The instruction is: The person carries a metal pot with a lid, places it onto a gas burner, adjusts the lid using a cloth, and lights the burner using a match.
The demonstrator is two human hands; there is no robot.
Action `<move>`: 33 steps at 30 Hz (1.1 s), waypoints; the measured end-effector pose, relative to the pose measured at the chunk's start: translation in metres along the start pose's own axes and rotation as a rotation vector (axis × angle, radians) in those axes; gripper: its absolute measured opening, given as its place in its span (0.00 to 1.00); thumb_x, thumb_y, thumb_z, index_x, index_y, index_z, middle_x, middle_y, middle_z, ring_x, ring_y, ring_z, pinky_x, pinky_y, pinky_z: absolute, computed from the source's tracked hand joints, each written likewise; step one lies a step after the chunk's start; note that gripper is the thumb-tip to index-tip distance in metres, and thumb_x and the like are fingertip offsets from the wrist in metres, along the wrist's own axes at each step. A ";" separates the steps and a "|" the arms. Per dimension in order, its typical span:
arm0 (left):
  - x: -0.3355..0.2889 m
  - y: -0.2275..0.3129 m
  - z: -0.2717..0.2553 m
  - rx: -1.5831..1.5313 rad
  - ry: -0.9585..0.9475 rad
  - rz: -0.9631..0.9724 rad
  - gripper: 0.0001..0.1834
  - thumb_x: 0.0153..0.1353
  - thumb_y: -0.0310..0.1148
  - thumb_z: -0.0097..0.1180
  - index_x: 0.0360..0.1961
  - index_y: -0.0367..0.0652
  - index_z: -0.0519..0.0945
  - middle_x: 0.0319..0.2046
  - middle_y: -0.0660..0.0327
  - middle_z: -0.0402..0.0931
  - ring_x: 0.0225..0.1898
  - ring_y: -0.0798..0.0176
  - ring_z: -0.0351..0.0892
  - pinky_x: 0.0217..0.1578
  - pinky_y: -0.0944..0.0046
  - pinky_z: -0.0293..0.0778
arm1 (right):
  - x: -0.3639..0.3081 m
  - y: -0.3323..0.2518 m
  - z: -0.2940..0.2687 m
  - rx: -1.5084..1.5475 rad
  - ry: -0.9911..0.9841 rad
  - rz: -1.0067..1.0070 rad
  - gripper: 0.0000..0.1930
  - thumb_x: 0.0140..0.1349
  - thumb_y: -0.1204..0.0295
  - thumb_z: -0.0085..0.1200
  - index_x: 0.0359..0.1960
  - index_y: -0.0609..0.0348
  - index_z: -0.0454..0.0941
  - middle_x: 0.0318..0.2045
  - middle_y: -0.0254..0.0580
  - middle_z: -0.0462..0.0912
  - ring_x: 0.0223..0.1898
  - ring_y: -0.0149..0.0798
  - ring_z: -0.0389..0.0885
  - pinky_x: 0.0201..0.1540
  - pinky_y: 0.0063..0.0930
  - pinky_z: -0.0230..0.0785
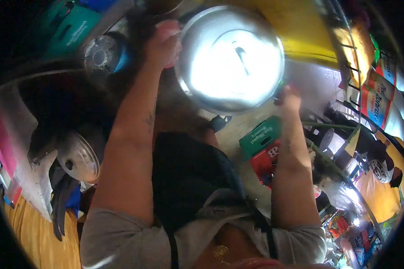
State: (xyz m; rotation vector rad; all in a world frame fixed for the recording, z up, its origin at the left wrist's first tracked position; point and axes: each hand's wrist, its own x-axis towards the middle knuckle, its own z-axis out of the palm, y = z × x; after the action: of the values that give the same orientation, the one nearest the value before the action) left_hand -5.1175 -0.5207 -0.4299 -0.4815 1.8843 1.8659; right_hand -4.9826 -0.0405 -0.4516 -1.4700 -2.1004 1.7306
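Note:
A large, shiny metal pot (202, 92) with its lid (220, 45) on is out in front of me, between both hands. Bright light glares off the lid, which has a strap-like handle across its middle. My left hand (166, 45) is closed at the pot's left side, with its fingertips partly hidden in shadow. At the lower right side, my right hand (289, 97) is closed on the pot, with a small dark and green bit by its fingers. The pot's side handles cannot be made out.
A smaller lidded pot (78, 157) sits to my left by dark straps. Green and red crates (260, 136) stand on the floor beyond my right forearm. A wire rack (352, 67) with packages lines the right. A round metal burner-like thing (98, 56) is at the far left.

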 end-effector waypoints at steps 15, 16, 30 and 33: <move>0.019 -0.011 -0.014 -0.087 -0.100 0.325 0.14 0.60 0.34 0.54 0.45 0.41 0.74 0.28 0.56 0.77 0.29 0.62 0.78 0.29 0.59 0.76 | 0.012 -0.022 0.001 -0.235 -0.115 0.181 0.17 0.65 0.62 0.52 0.49 0.61 0.69 0.38 0.45 0.78 0.32 0.47 0.79 0.26 0.50 0.74; 0.022 -0.019 -0.017 -0.015 -0.071 0.379 0.16 0.59 0.35 0.55 0.48 0.45 0.74 0.30 0.57 0.78 0.30 0.61 0.79 0.29 0.58 0.76 | 0.002 -0.028 0.009 -0.285 -0.106 0.148 0.20 0.65 0.60 0.50 0.50 0.64 0.68 0.40 0.48 0.78 0.34 0.49 0.78 0.29 0.52 0.75; -0.001 -0.015 -0.016 0.018 0.138 0.357 0.10 0.59 0.32 0.55 0.43 0.49 0.80 0.35 0.59 0.80 0.30 0.62 0.79 0.31 0.58 0.76 | -0.017 -0.036 0.014 -0.159 -0.160 0.201 0.24 0.68 0.58 0.46 0.58 0.63 0.65 0.49 0.49 0.74 0.47 0.51 0.75 0.45 0.53 0.72; -0.012 -0.006 -0.022 0.128 0.140 0.363 0.14 0.58 0.32 0.55 0.46 0.50 0.80 0.40 0.55 0.81 0.37 0.59 0.81 0.38 0.59 0.77 | -0.015 -0.034 0.015 -0.185 -0.163 0.168 0.24 0.67 0.58 0.47 0.57 0.62 0.65 0.48 0.48 0.75 0.44 0.48 0.77 0.42 0.47 0.74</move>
State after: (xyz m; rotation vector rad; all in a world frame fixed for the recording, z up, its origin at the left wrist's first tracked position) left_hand -5.1054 -0.5436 -0.4288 -0.2444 2.2945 1.9550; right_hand -5.0034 -0.0590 -0.4229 -1.6500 -2.3371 1.8112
